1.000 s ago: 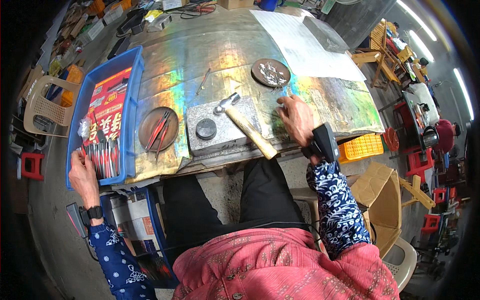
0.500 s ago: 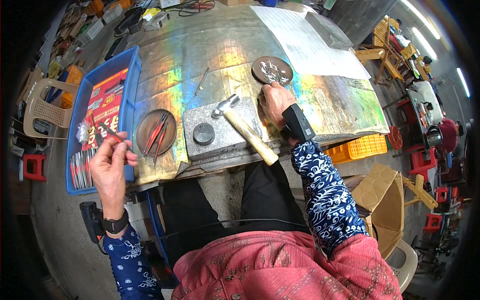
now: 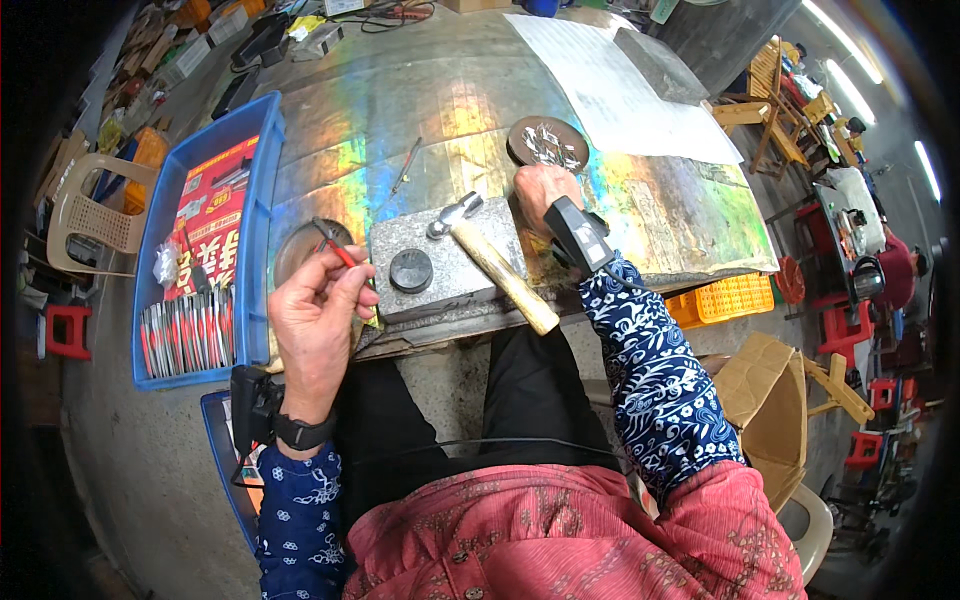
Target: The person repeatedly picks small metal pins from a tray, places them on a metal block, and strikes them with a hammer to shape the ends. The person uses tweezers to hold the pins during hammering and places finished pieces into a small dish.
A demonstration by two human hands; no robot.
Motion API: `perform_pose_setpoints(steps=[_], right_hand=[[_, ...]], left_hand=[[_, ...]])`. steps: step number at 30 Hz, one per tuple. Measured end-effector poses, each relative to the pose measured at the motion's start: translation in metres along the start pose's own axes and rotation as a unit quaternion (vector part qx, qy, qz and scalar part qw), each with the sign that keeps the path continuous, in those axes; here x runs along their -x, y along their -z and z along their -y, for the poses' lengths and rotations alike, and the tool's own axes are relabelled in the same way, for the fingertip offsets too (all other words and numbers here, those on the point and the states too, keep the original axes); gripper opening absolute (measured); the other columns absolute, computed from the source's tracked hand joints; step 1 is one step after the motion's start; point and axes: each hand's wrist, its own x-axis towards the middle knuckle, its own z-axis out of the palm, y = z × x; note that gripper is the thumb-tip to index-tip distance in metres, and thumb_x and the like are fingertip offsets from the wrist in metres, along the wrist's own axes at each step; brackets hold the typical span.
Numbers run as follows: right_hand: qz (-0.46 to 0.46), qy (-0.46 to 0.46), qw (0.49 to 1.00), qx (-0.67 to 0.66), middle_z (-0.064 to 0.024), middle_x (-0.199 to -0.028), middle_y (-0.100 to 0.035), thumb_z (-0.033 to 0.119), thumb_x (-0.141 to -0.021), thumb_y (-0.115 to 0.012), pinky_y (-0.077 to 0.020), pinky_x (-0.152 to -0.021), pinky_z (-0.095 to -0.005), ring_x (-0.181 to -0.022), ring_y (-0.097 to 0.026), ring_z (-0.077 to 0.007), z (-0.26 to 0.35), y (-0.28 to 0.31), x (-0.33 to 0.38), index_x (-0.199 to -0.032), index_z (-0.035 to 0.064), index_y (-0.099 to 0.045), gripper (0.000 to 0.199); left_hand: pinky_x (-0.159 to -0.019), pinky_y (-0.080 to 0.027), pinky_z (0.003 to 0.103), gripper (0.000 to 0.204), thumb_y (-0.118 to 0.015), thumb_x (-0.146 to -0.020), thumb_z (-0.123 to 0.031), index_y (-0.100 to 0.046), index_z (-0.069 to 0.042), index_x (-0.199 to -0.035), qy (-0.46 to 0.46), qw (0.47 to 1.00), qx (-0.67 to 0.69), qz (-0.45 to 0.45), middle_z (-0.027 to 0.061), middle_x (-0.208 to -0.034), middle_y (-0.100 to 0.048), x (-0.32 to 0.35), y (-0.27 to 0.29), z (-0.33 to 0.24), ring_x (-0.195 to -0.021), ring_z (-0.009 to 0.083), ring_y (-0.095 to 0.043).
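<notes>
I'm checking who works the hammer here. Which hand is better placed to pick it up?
Probably the right hand. It rests at the dish of small metal pieces, close beside the hammer on the grey block. The left hand already holds a red-handled tool.

Left hand (image 3: 318, 318) left the blue tray (image 3: 255, 215), now holding red-handled pliers (image 3: 338, 250).

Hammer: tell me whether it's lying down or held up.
Lying down. The hammer rests across the stone block, handle jutting over the table edge; neither hand touches it.
</notes>
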Motion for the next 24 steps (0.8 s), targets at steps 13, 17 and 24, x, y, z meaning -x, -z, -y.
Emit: perform_pose_setpoints(steps=[13,17,24], right_hand=[[-0.103,-0.104,0.978,-0.150,-0.0183,-0.083,-0.064,0.009,-0.082,-0.060,-0.0492,-0.070,-0.0433,-0.074,-0.062,-0.0380,-0.019,0.023,0.056,-0.091,-0.0002,-0.058,0.013],[-0.141,-0.103,0.931,-0.320,-0.0146,-0.073,-0.062,0.008,-0.083,-0.060,-0.0486,-0.063,-0.0350,-0.064,-0.061,-0.0269,-0.002,0.047,0.077,-0.091,-0.0015,-0.060,0.012],[-0.138,-0.097,0.872,-0.460,-0.0011,-0.078,-0.064,0.002,-0.088,-0.061,-0.0469,-0.062,-0.0215,-0.069,-0.056,-0.0050,0.044,0.083,0.103,-0.099,-0.0016,-0.064,0.013]], left_hand=[[-0.060,-0.050,0.020,0.013,-0.067,-0.086,0.002,-0.066,0.005,-0.099,-0.041,0.998,-0.034,-0.024,0.0047,-0.086,-0.067,0.003,-0.019,0.024,-0.068,0.0063,-0.061],[-0.063,-0.049,0.020,0.014,-0.068,-0.082,0.004,-0.067,0.006,-0.096,-0.099,0.987,-0.120,-0.044,0.0050,-0.084,-0.067,0.005,-0.020,0.027,-0.070,0.0067,-0.061],[-0.061,-0.048,0.020,0.012,-0.068,-0.084,0.002,-0.066,0.005,-0.095,-0.115,0.985,-0.117,-0.055,0.0052,-0.086,-0.067,0.015,-0.019,0.019,-0.070,0.0078,-0.061]])
